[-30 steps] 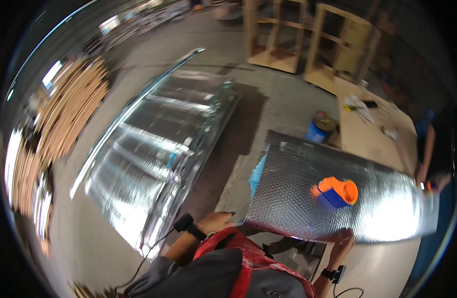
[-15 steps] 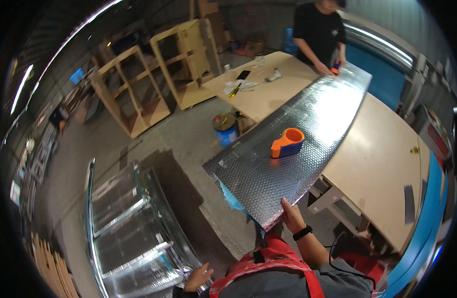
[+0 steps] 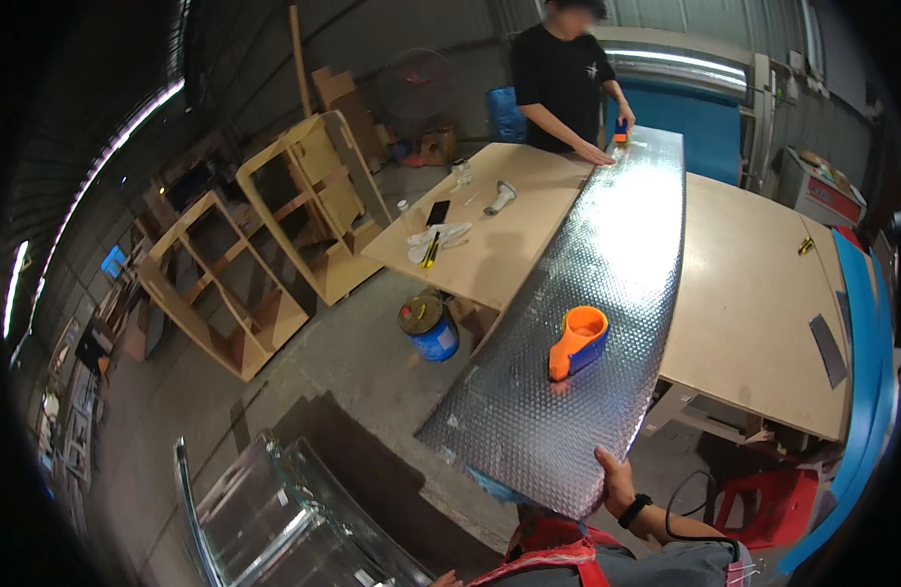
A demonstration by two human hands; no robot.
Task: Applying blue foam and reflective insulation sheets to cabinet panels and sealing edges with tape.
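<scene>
Your left hand (image 3: 446,579) has slipped nearly out of sight, so I can't tell its hold, while your right hand (image 3: 618,481) pinches the bubble foil sheet (image 3: 539,421) poking off the wooden tables (image 3: 754,293), likely steadying it, so next keep it flat.

Looks like a workshop, fabrication type: corrugated metal wall (image 3: 656,22) is enclosing the space, strip lights (image 3: 128,147) are running along the far left, and open wooden frames (image 3: 276,328) are standing on a bare grey floor (image 3: 358,367) near a blue pail (image 3: 435,342). Big wood-topped tables (image 3: 754,284) are serving as benches, with a silver bubble-foil sheet (image 3: 539,421) lying across, an orange-and-blue tape dispenser (image 3: 573,342) sitting on it, and a yellow-and-black knife (image 3: 430,250) resting nearby; a co-worker (image 3: 560,83) is leaning over the foil's far end.
</scene>
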